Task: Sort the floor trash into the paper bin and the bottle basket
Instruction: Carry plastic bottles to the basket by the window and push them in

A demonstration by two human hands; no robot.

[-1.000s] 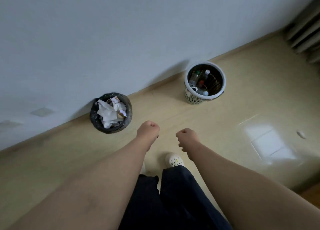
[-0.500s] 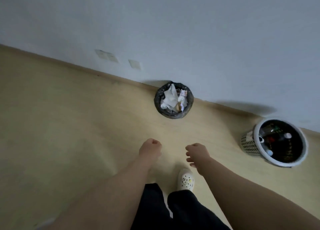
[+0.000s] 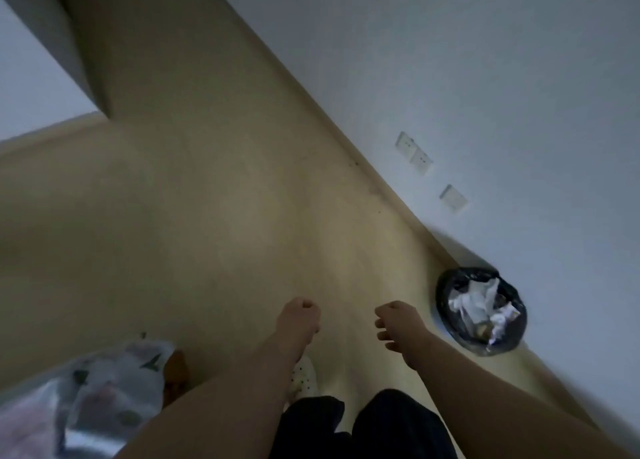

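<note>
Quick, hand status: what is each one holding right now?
Left hand: closed in a fist, holding nothing.
Right hand: open, fingers loosely curled, holding nothing.

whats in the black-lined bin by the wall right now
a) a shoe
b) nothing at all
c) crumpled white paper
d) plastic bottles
c: crumpled white paper shows in the open top of the black-lined bin.
</note>
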